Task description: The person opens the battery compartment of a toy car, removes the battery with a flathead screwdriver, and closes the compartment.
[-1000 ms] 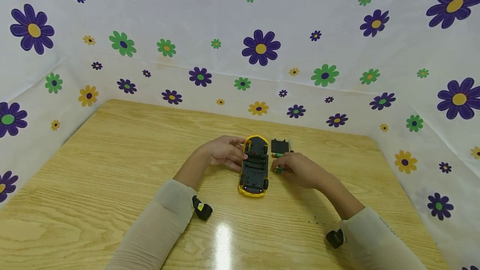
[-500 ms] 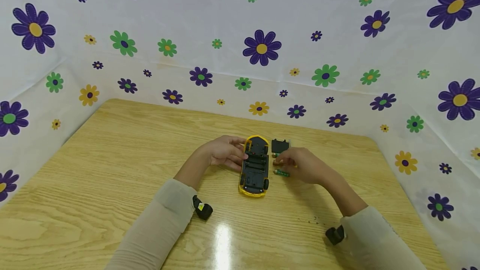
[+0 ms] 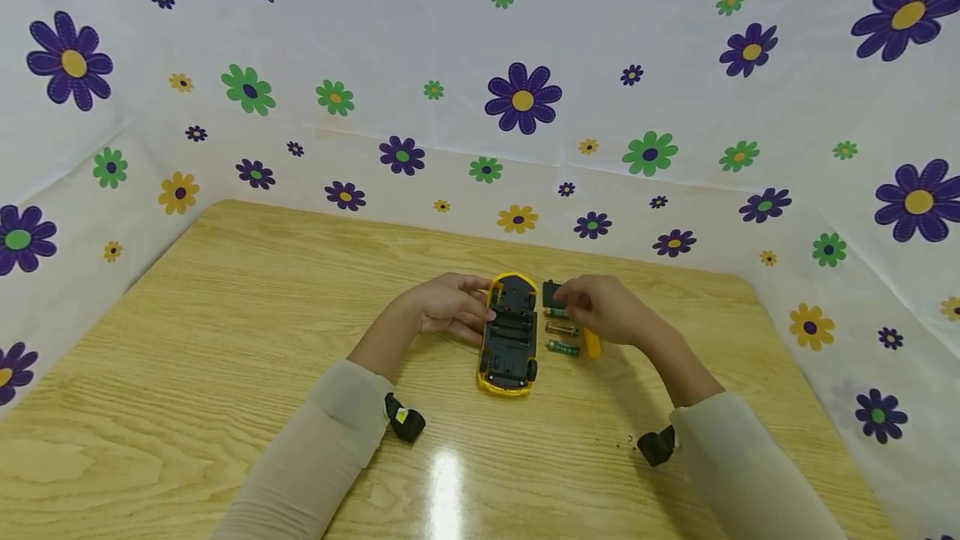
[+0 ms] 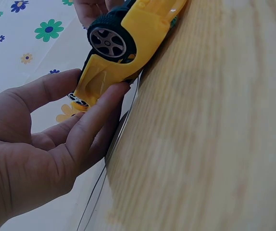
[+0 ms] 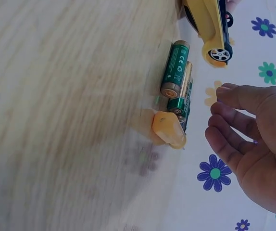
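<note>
A yellow toy car [image 3: 510, 365] lies upside down on the table, its black underside up and its battery compartment [image 3: 512, 327] open. My left hand [image 3: 450, 304] grips its left side, fingers and thumb on the yellow body [image 4: 99, 77] in the left wrist view. To the car's right lie a top battery [image 3: 556, 312], a middle battery [image 3: 562, 328] and a lower battery [image 3: 562, 347], roughly parallel. My right hand [image 3: 603, 307] hovers above them, fingers loosely bent and holding nothing. It partly hides the black battery cover [image 3: 552, 293].
An orange screwdriver handle [image 3: 592, 344] lies right of the batteries; its shaft is hidden behind my hand. Dark specks [image 3: 630, 440], perhaps small screws, lie nearer the front right. A flowered white cloth [image 3: 420, 40] surrounds the wooden table [image 3: 262, 315].
My right hand has moved from the lower battery, past the middle one, up toward the cover, uncovering the batteries and the orange handle. The left hand and car have stayed put.
</note>
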Action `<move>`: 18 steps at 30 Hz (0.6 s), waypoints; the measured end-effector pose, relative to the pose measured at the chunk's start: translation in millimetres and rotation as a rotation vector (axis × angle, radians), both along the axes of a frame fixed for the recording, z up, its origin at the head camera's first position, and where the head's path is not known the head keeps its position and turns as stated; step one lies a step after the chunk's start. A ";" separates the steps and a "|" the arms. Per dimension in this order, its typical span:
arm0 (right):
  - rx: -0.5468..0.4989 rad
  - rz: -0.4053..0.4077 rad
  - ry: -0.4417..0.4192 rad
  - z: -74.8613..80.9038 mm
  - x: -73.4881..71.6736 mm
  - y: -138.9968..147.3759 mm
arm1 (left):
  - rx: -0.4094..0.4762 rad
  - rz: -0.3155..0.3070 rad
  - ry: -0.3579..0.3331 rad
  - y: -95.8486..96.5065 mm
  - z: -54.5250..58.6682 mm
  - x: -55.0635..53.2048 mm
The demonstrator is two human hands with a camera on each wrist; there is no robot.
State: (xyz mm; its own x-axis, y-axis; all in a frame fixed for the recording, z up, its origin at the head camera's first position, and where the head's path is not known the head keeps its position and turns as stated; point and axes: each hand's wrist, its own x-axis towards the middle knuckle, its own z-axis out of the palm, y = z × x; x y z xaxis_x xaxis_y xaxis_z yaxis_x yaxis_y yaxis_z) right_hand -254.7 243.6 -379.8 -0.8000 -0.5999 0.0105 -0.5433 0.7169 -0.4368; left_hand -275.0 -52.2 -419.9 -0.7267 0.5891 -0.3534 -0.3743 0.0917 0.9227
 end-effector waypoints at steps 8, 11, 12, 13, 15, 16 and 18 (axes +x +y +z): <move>0.009 -0.097 0.014 -2.7 -20.1 -0.5 | 0.008 -0.005 0.000 0.5 1.3 0.3; 0.003 -0.129 0.019 -5.0 -26.7 -0.5 | 0.008 -0.006 -0.003 0.2 1.0 0.3; 0.002 -0.141 0.019 -6.0 -29.2 -0.6 | 0.007 -0.006 -0.003 0.0 0.9 0.3; 0.002 -0.148 0.017 -6.7 -31.3 -0.7 | 0.007 -0.006 -0.003 -0.1 0.8 0.3; 0.008 -0.164 0.010 -8.4 -35.2 -0.9 | 0.007 -0.009 -0.002 -0.2 0.9 0.2; 0.012 -0.177 0.002 -9.0 -37.0 -1.1 | 0.009 -0.010 0.000 -0.2 0.7 0.1; 0.021 -0.200 -0.015 -10.2 -40.5 -1.5 | 0.010 -0.012 0.000 -0.1 1.0 0.0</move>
State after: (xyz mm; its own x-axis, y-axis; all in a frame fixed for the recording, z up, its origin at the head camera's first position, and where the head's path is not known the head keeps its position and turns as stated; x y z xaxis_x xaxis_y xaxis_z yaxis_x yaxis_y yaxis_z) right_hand -295.2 242.1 -390.0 -0.9031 -0.4293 -0.0132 -0.3830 0.8187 -0.4278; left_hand -275.0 -52.4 -418.9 -0.7194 0.6014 -0.3475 -0.3732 0.0873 0.9236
